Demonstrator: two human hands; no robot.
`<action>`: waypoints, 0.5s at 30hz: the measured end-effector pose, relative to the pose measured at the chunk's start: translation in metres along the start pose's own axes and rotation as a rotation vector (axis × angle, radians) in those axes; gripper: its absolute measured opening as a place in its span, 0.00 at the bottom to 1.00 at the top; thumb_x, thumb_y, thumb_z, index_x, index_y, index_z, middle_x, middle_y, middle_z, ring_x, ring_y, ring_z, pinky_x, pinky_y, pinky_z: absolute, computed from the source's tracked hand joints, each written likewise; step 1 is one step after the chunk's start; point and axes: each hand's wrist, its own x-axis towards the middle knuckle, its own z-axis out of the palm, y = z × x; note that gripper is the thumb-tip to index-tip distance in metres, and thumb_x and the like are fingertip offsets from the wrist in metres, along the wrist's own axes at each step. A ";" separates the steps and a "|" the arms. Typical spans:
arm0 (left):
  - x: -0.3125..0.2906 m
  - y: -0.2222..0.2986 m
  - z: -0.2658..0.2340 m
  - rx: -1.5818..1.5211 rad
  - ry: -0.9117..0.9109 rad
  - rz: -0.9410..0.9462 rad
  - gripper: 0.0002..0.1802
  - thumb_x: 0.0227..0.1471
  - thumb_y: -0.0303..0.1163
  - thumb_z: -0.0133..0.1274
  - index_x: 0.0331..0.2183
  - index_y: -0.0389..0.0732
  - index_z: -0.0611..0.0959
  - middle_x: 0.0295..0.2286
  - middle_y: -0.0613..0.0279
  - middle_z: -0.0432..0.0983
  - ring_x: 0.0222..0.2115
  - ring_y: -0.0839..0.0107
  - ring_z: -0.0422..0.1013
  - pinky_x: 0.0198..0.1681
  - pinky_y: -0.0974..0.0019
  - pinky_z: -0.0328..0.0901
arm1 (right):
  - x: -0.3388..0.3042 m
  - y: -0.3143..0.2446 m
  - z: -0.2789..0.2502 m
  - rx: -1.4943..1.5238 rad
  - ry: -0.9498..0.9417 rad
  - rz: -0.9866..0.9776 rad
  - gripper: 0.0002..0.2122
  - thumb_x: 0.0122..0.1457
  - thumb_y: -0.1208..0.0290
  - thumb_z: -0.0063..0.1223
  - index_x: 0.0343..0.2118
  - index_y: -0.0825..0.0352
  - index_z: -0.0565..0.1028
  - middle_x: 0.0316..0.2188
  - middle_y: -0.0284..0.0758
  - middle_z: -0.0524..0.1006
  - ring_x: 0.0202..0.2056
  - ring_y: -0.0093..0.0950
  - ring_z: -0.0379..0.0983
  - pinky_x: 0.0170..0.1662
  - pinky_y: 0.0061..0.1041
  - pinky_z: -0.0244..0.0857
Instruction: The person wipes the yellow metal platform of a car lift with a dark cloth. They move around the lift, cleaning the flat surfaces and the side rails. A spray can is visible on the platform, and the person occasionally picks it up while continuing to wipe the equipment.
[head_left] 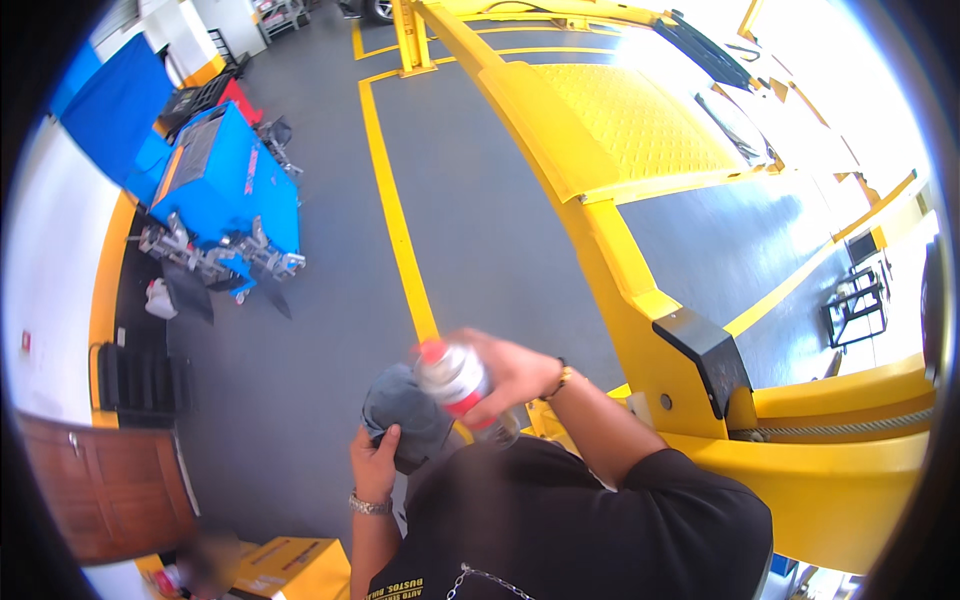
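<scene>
In my left hand, which has a metal watch at its wrist, is a dark grey cap. My thumb lies over its edge. Beside it, my right hand is wrapped round a bottle with a red top and a white and red label. The bottle is tilted and smeared by motion. Its lower end looks clear, and it hangs close to the cap's right side. Whether the two touch, I cannot tell. Both are in front of my black shirt.
A yellow vehicle lift with a steel cable runs along my right. Blue wheeled equipment stands at the far left. A yellow box is low at the left, near a brown wooden door. A black cart stands far right.
</scene>
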 end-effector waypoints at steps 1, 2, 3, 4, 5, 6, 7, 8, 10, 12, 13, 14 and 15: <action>0.018 0.004 0.001 -0.087 -0.012 -0.012 0.13 0.60 0.28 0.58 0.46 0.35 0.83 0.42 0.62 0.82 0.42 0.73 0.75 0.49 0.64 0.69 | 0.002 -0.003 -0.019 0.152 0.122 0.057 0.37 0.41 0.63 0.77 0.55 0.69 0.70 0.50 0.37 0.74 0.51 0.30 0.72 0.58 0.32 0.66; 0.037 0.007 -0.001 -0.173 -0.017 -0.021 0.12 0.61 0.28 0.57 0.45 0.35 0.83 0.41 0.62 0.82 0.42 0.72 0.76 0.48 0.64 0.70 | 0.006 -0.003 -0.042 0.185 0.253 0.029 0.38 0.40 0.66 0.79 0.56 0.68 0.69 0.48 0.33 0.75 0.51 0.25 0.71 0.57 0.31 0.66; 0.057 0.012 -0.006 -0.196 -0.056 -0.059 0.12 0.61 0.27 0.56 0.45 0.34 0.83 0.42 0.61 0.82 0.42 0.72 0.76 0.49 0.64 0.70 | 0.012 -0.007 -0.065 0.147 0.440 -0.016 0.37 0.41 0.67 0.78 0.55 0.69 0.69 0.48 0.34 0.76 0.51 0.25 0.72 0.57 0.31 0.67; 0.082 0.017 -0.013 -0.222 -0.113 -0.096 0.12 0.61 0.27 0.56 0.45 0.34 0.83 0.42 0.60 0.82 0.42 0.71 0.76 0.49 0.63 0.70 | 0.012 -0.011 -0.092 0.139 0.569 -0.067 0.36 0.42 0.69 0.77 0.55 0.69 0.70 0.48 0.34 0.78 0.50 0.25 0.74 0.57 0.31 0.68; 0.111 0.021 -0.018 -0.251 -0.168 -0.122 0.12 0.61 0.27 0.55 0.45 0.33 0.83 0.42 0.59 0.82 0.42 0.71 0.77 0.49 0.63 0.70 | 0.016 -0.020 -0.119 0.063 0.714 -0.090 0.34 0.43 0.71 0.76 0.55 0.69 0.71 0.48 0.34 0.79 0.50 0.27 0.75 0.57 0.32 0.69; 0.144 0.020 -0.021 -0.209 -0.239 -0.088 0.12 0.62 0.28 0.55 0.45 0.33 0.82 0.42 0.59 0.82 0.42 0.71 0.76 0.49 0.64 0.70 | 0.021 -0.018 -0.147 0.032 0.891 -0.169 0.33 0.44 0.72 0.76 0.54 0.69 0.72 0.48 0.35 0.78 0.50 0.28 0.76 0.57 0.33 0.69; 0.177 0.017 -0.026 -0.166 -0.306 -0.053 0.13 0.62 0.29 0.55 0.46 0.32 0.82 0.42 0.58 0.81 0.42 0.72 0.76 0.48 0.64 0.70 | 0.022 -0.023 -0.174 -0.113 1.034 -0.127 0.33 0.45 0.72 0.76 0.55 0.70 0.71 0.49 0.35 0.78 0.50 0.28 0.76 0.57 0.33 0.70; 0.209 0.020 -0.026 -0.121 -0.373 -0.019 0.14 0.62 0.30 0.55 0.46 0.31 0.81 0.42 0.58 0.81 0.42 0.72 0.76 0.48 0.65 0.70 | 0.027 -0.027 -0.200 -0.243 1.200 -0.150 0.33 0.47 0.71 0.75 0.56 0.70 0.69 0.48 0.36 0.79 0.49 0.28 0.77 0.56 0.33 0.71; 0.270 0.050 -0.001 -0.160 -0.415 -0.092 0.15 0.63 0.32 0.53 0.45 0.30 0.81 0.42 0.58 0.81 0.41 0.70 0.76 0.47 0.65 0.70 | 0.036 -0.033 -0.254 -0.399 1.472 -0.072 0.32 0.49 0.70 0.75 0.56 0.70 0.68 0.47 0.37 0.79 0.49 0.29 0.77 0.54 0.32 0.72; 0.328 0.068 0.018 -0.227 -0.468 -0.170 0.18 0.65 0.36 0.51 0.46 0.29 0.80 0.42 0.55 0.81 0.42 0.67 0.78 0.48 0.63 0.71 | 0.043 -0.037 -0.309 -0.637 1.686 0.091 0.28 0.51 0.66 0.73 0.53 0.70 0.71 0.45 0.38 0.81 0.46 0.29 0.79 0.51 0.30 0.72; 0.362 0.072 0.028 -0.271 -0.522 -0.202 0.20 0.66 0.39 0.50 0.47 0.30 0.80 0.43 0.53 0.81 0.42 0.65 0.78 0.49 0.62 0.71 | 0.033 -0.023 -0.348 -0.692 1.706 0.042 0.29 0.48 0.65 0.75 0.51 0.70 0.71 0.45 0.40 0.81 0.46 0.31 0.79 0.50 0.32 0.73; 0.392 0.084 0.040 -0.251 -0.599 -0.216 0.22 0.66 0.40 0.50 0.48 0.29 0.79 0.44 0.52 0.81 0.43 0.65 0.78 0.49 0.61 0.71 | 0.034 -0.018 -0.373 -0.736 1.747 0.066 0.29 0.48 0.64 0.75 0.50 0.70 0.72 0.45 0.41 0.81 0.45 0.32 0.79 0.50 0.33 0.73; 0.421 0.094 0.053 -0.231 -0.678 -0.230 0.24 0.66 0.42 0.50 0.50 0.29 0.78 0.45 0.52 0.81 0.43 0.65 0.79 0.49 0.61 0.72 | 0.032 -0.009 -0.393 -0.829 1.799 0.216 0.30 0.47 0.63 0.75 0.50 0.71 0.72 0.45 0.43 0.80 0.46 0.35 0.79 0.50 0.34 0.73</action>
